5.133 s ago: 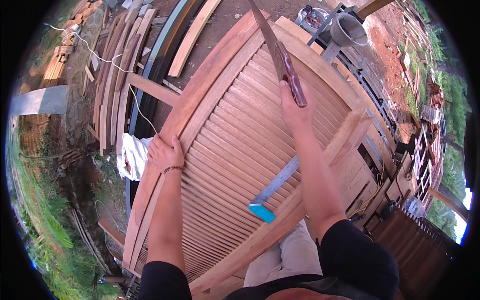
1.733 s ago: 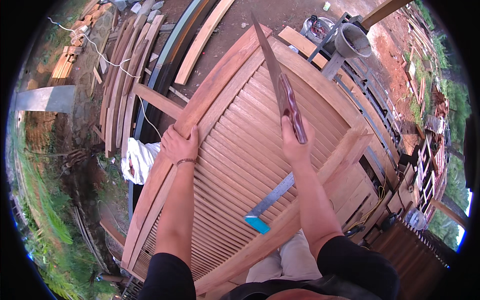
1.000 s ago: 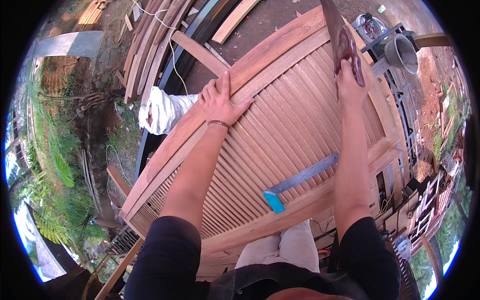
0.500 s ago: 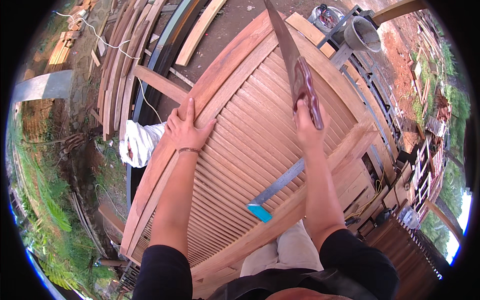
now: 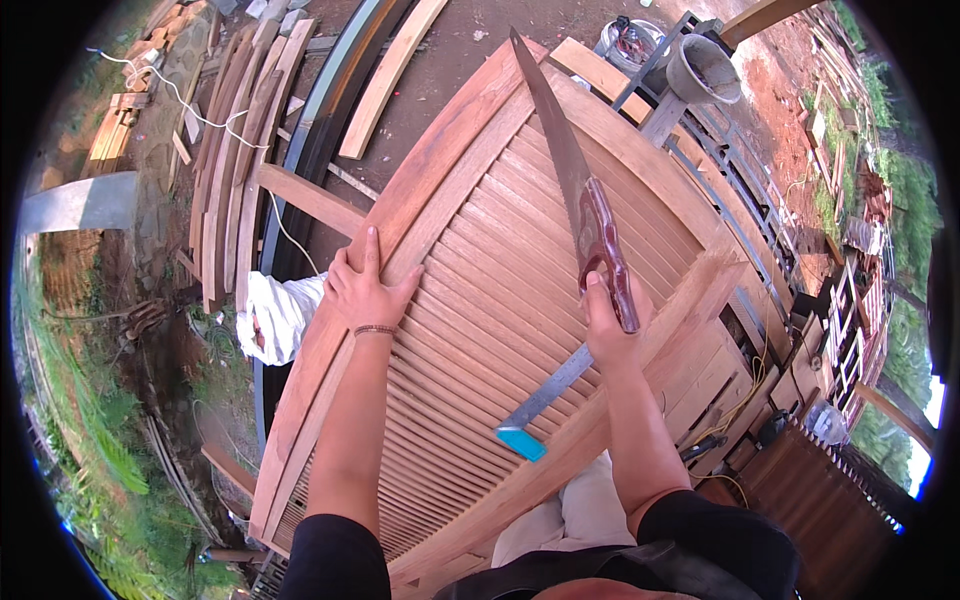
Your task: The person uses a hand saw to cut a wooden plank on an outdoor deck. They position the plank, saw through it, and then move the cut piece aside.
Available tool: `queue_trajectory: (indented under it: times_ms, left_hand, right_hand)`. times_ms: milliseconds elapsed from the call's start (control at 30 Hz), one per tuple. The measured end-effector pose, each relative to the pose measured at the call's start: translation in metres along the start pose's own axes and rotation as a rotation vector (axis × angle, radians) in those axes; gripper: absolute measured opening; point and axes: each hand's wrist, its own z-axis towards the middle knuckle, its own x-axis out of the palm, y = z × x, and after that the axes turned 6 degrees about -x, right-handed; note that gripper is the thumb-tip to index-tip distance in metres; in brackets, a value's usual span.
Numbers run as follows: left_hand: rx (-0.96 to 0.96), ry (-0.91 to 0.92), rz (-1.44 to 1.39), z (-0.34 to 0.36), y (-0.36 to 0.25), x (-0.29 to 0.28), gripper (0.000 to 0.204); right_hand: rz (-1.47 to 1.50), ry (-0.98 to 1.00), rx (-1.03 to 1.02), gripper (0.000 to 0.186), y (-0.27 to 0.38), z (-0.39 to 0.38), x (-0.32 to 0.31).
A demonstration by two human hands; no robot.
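Note:
A louvred wooden panel (image 5: pixel 470 300) with a broad frame spreads out in front of me, its slats slanting across it. My left hand (image 5: pixel 368 290) lies with fingers spread on the left frame rail. In my right hand (image 5: pixel 617 318) is a handsaw (image 5: pixel 560 135), gripped by its dark red-brown handle. The saw's blade points away from me, its tip near the panel's far corner; whether it touches the wood I cannot tell. On the slats nearer me rests a try square (image 5: pixel 550 395) with a teal stock, its blade end reaching behind my right wrist.
Long boards (image 5: pixel 235 165) are stacked at the far left, beside a dark metal beam (image 5: pixel 325 120). A white sack (image 5: pixel 278 315) hangs by the panel's left edge. Back right stand a grey bucket (image 5: pixel 703 70) and a white pail (image 5: pixel 630 45). Ferny plants (image 5: pixel 100 450) grow at lower left.
My right hand has drawn the saw back toward me over the panel. The left hand keeps its place on the rail. The whole view has shifted slightly.

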Motion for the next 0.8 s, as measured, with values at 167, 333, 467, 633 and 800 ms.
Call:
queue_trajectory:
  times_ms: [167, 333, 467, 633, 800]
  left_hand:
    - [0.082, -0.013, -0.057, 0.008, -0.022, 0.004, 0.094]
    - [-0.002, 0.016, -0.033, 0.013, -0.013, 0.000, 0.095]
    - [-0.026, 0.004, -0.010, 0.005, -0.003, 0.000, 0.096]
    - [0.079, -0.008, -0.055, 0.016, -0.030, 0.000, 0.096]
    - [-0.017, 0.021, 0.004, 0.001, -0.001, -0.001, 0.096]
  right_hand:
    - [-0.137, -0.085, -0.106, 0.025, -0.016, 0.167, 0.067]
    - [-0.130, 0.001, -0.072, 0.017, -0.011, 0.090, 0.042]
    - [-0.049, 0.001, 0.012, 0.017, 0.000, 0.013, 0.007]
    - [-0.015, -0.116, -0.049, 0.027, -0.004, 0.196, 0.070]
    - [-0.027, 0.009, 0.032, 0.023, -0.013, 0.031, 0.014]
